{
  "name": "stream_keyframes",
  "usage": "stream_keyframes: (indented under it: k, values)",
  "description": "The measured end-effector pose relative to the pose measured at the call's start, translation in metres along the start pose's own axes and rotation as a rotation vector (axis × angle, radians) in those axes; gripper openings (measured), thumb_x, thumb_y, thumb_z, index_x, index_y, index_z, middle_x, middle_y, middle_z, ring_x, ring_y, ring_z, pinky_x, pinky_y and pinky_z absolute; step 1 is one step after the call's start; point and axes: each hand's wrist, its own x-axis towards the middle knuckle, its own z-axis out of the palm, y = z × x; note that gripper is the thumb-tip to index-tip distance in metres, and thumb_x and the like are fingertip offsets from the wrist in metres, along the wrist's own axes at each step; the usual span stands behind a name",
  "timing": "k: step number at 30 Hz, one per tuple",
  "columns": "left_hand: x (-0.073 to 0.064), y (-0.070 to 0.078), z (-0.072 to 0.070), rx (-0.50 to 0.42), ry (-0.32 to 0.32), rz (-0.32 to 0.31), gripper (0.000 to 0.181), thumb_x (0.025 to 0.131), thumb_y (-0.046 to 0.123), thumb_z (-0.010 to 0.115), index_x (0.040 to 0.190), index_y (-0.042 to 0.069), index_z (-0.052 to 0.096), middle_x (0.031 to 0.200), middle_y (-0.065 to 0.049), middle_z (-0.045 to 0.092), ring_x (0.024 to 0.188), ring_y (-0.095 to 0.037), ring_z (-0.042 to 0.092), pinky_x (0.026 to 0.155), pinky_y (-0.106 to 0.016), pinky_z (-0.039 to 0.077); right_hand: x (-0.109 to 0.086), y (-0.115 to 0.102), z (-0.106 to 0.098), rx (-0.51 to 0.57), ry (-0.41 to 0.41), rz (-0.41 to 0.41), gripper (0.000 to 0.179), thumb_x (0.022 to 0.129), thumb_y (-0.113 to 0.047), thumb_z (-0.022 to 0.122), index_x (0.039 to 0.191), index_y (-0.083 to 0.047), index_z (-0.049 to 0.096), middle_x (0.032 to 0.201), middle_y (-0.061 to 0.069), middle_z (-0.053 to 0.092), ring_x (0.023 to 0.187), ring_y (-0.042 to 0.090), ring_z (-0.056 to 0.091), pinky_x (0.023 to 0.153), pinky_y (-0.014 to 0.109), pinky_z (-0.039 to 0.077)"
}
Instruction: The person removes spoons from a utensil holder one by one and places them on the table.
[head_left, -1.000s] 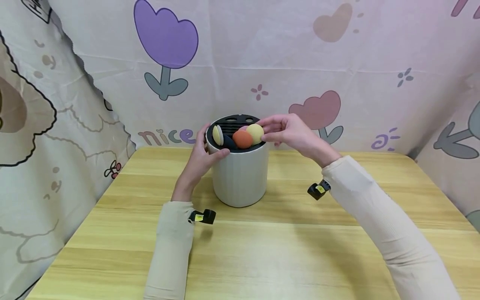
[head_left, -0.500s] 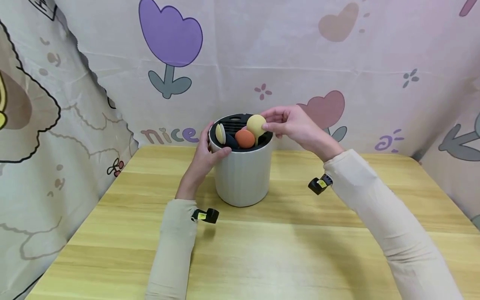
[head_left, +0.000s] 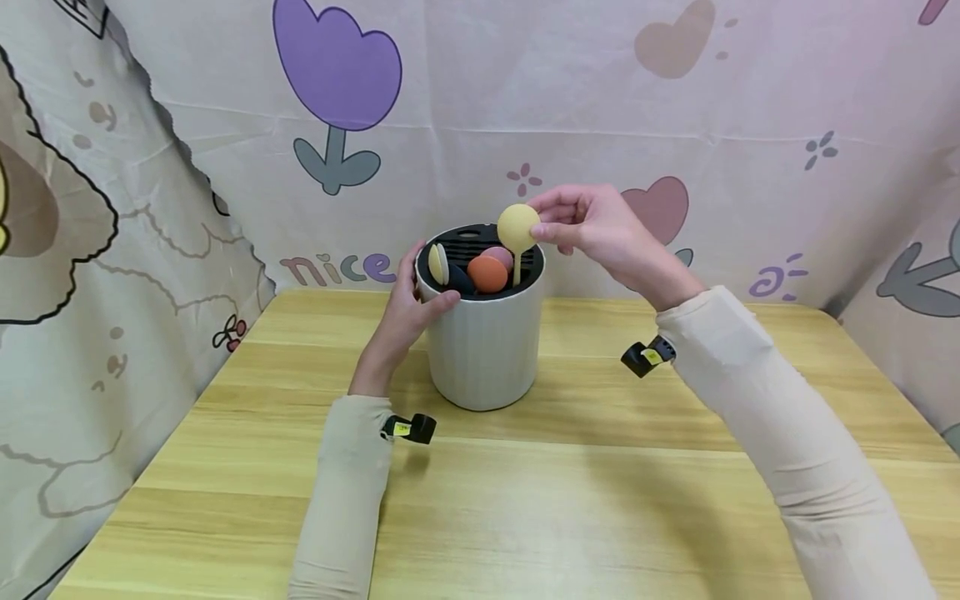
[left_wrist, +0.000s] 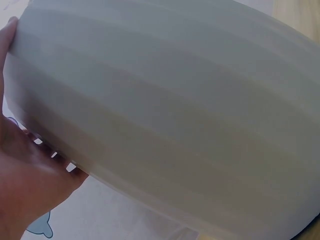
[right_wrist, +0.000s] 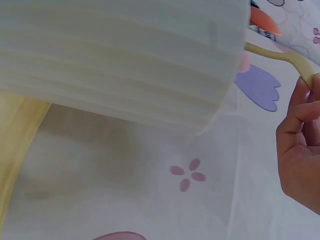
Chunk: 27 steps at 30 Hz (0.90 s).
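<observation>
A white ribbed utensil holder (head_left: 483, 354) with a black slotted top stands upright on the table. My left hand (head_left: 405, 312) grips its left side near the rim, with the thumb in front and the fingers round the back. By its round yellow head, my right hand (head_left: 588, 225) pinches a yellow spoon (head_left: 517, 227) between thumb and fingers. The spoon's thin handle still reaches down into the holder. In the right wrist view the handle (right_wrist: 270, 52) slopes out past the rim. Orange (head_left: 488, 273), pink (head_left: 497, 255), dark blue (head_left: 459, 282) and pale yellow (head_left: 437, 263) utensil heads stick out beside it.
The holder stands toward the back of a light wooden table (head_left: 495, 517). Close behind the table hangs a printed cloth (head_left: 465, 100), and more cloth (head_left: 135, 333) hangs along the left side.
My right hand has lifted the yellow spoon upward, baring more of its handle and uncovering the pink head. My left hand stays on the holder.
</observation>
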Motion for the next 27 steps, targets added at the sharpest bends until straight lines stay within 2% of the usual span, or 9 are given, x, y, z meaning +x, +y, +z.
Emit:
stream_keyframes:
  k: [8,18,27]
  values:
    - [0.001,0.0,0.001,0.017,0.002,-0.004,0.137,0.051,0.082,0.073,0.154,0.014,0.012,0.156,-0.01,0.02,0.143,-0.027,0.018,0.115,-0.051,0.014,-0.002,-0.018,-0.007,0.067,0.051,-0.061,0.018,0.086,0.004,0.068,0.105,0.001,0.069,0.083,0.004,0.069,0.068,0.013,0.055,0.057,0.022,0.041]
    - [0.002,-0.001,0.002,0.012,0.003,0.005,0.136,0.053,0.081,0.072,0.154,0.014,0.012,0.156,-0.009,0.02,0.142,-0.025,0.019,0.114,-0.051,0.014,-0.008,-0.042,-0.015,0.212,0.112,-0.155,0.015,0.085,0.008,0.068,0.099,0.003,0.07,0.085,0.01,0.07,0.07,0.015,0.062,0.06,0.022,0.05]
    - [0.001,-0.002,0.001,0.013,0.007,0.005,0.136,0.053,0.081,0.073,0.154,0.014,0.012,0.155,-0.009,0.021,0.143,-0.027,0.018,0.114,-0.052,0.013,-0.018,-0.058,-0.027,0.34,0.167,-0.297,0.016,0.082,0.013,0.067,0.097,0.006,0.07,0.084,0.015,0.069,0.069,0.02,0.061,0.055,0.022,0.049]
